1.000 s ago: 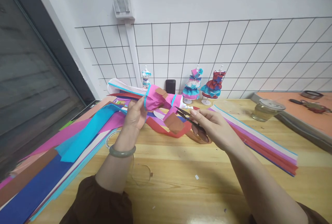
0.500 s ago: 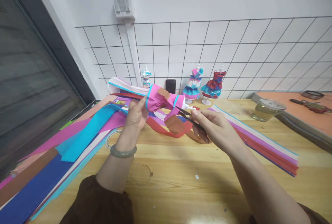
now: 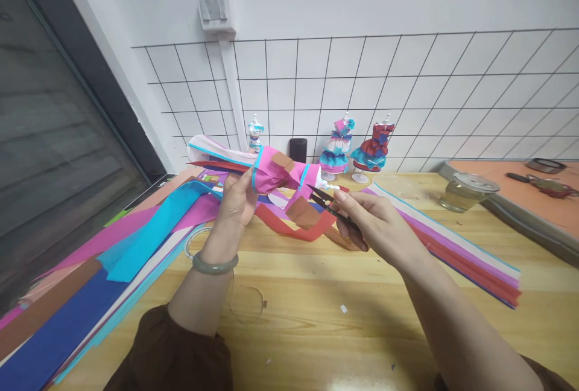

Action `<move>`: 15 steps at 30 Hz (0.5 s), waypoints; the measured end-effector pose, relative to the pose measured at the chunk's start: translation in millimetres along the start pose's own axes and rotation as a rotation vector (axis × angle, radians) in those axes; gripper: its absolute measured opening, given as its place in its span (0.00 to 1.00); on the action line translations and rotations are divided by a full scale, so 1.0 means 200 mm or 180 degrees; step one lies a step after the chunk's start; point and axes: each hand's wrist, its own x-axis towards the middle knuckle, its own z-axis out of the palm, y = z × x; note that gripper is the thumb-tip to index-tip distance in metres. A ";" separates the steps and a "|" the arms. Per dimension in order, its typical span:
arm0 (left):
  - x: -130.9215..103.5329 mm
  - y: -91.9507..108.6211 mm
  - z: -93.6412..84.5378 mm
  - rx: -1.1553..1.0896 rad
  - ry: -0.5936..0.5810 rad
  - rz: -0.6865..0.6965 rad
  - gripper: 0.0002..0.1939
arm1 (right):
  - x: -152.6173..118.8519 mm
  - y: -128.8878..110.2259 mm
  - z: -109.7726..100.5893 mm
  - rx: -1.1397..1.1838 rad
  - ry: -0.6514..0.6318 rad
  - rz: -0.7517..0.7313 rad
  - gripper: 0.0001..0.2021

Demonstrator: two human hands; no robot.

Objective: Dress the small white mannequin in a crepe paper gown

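So we've got our left hand [image 3: 239,201] wrapped around the skirt end of a mini dress form [image 3: 270,181] in pink crepe paper with blue trim, held on its side over the wooden table [image 3: 298,336], white neck end pointing right. Our right hand [image 3: 373,222] has its fingers closed on some black snips [image 3: 324,203], tips right at the pink paper near the neck; can't tell if they're actually touching. A red paper strip [image 3: 292,228] loops just below, with a brown paper piece [image 3: 302,213] beside it. Crepe strips [image 3: 145,228] fan out to our left, more striped ones [image 3: 470,252] to the right, and two dressed-up forms [image 3: 335,158] stand upright by the tiled wall near a black phone [image 3: 297,151].
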 end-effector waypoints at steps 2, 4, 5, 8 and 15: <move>0.00 -0.01 0.00 0.0037 -0.0053 -0.0003 0.09 | 0.00 0.00 0.00 0.0035 -0.0033 -0.0013 0.26; 0.00 -0.01 0.00 0.0091 -0.0064 -0.0015 0.10 | 0.00 0.01 0.00 0.0063 -0.0023 -0.0007 0.26; 0.00 -0.01 0.00 0.0111 -0.0060 -0.0018 0.10 | 0.00 0.01 0.00 0.0065 -0.0001 -0.0003 0.26; 0.00 -0.01 0.00 0.0126 -0.0033 -0.0013 0.10 | 0.00 0.01 0.00 0.0055 0.0063 0.0012 0.27; 0.01 0.00 -0.01 0.0067 -0.0002 0.0037 0.07 | 0.00 0.00 0.00 0.0050 0.0044 0.0065 0.26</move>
